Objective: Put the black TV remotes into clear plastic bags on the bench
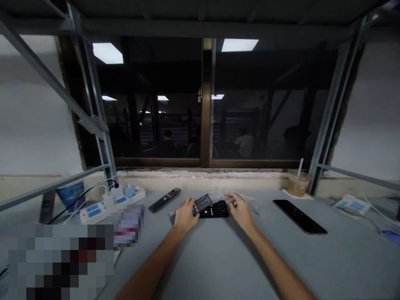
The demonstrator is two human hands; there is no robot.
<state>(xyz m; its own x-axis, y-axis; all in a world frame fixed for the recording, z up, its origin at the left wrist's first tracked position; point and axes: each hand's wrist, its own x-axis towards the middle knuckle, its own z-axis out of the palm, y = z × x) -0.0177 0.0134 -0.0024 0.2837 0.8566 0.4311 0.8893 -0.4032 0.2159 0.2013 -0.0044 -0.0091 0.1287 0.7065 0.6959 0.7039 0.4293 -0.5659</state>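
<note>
My left hand (pixel 185 217) is closed around a dark grey remote control (pixel 202 203), its buttons facing up and its far end tilted to the right. Partly beneath that remote lies a black remote control (pixel 216 210) with rows of small buttons, flat on the table. My right hand (pixel 240 211) hovers or rests just right of the black remote, fingers bent and apart, with nothing plainly held. Behind the fingers spreads a crumpled clear plastic bag (pixel 251 201). Another dark remote control (pixel 165 200) lies at an angle to the left of my left hand.
A white power strip (pixel 113 205) with plugs and cables stands left on the grey table (pixel 212 262). Right are a black phone (pixel 299 216), a drink cup with straw (pixel 298 183) and a second power strip (pixel 353 205). Metal posts (pixel 339 100) frame the window. The lower left is pixelated.
</note>
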